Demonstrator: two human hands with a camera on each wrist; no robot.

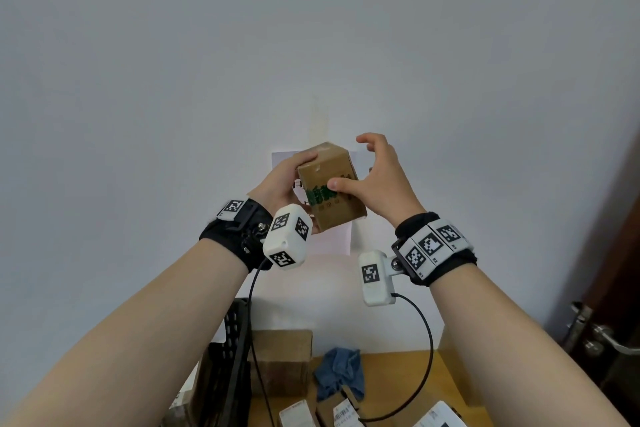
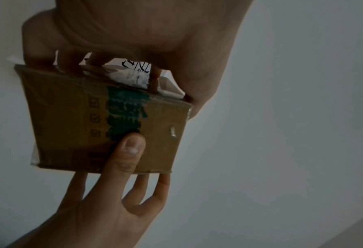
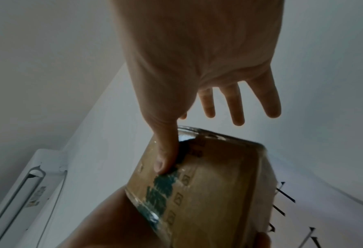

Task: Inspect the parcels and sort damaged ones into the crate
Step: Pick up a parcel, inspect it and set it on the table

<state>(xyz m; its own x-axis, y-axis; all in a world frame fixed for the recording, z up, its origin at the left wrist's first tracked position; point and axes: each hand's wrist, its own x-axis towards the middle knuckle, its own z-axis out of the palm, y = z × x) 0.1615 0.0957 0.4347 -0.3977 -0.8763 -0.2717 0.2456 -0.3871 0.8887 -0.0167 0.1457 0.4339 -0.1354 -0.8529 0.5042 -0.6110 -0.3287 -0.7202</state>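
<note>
A small brown cardboard parcel (image 1: 329, 215) with green print is held up in front of the wall, tilted. My left hand (image 1: 282, 182) grips it from the left, thumb on its upper edge and fingers curled over the far end (image 2: 153, 78). My right hand (image 1: 377, 180) lays its straight thumb (image 1: 335, 184) on the printed face. Its other fingers (image 3: 235, 107) are spread and straight beyond the box. A small puncture (image 2: 172, 131) shows on the printed face, and a torn white label (image 2: 129, 77) on the end. The black crate (image 1: 235, 350) stands below at the left.
On the wooden table (image 1: 398, 388) below are a brown box (image 1: 280, 360), a crumpled blue cloth (image 1: 341, 371) and several labelled parcels (image 1: 298, 414). A paper sheet (image 1: 332, 239) hangs on the wall behind the parcel. A door with a metal handle (image 1: 602, 336) is at the right.
</note>
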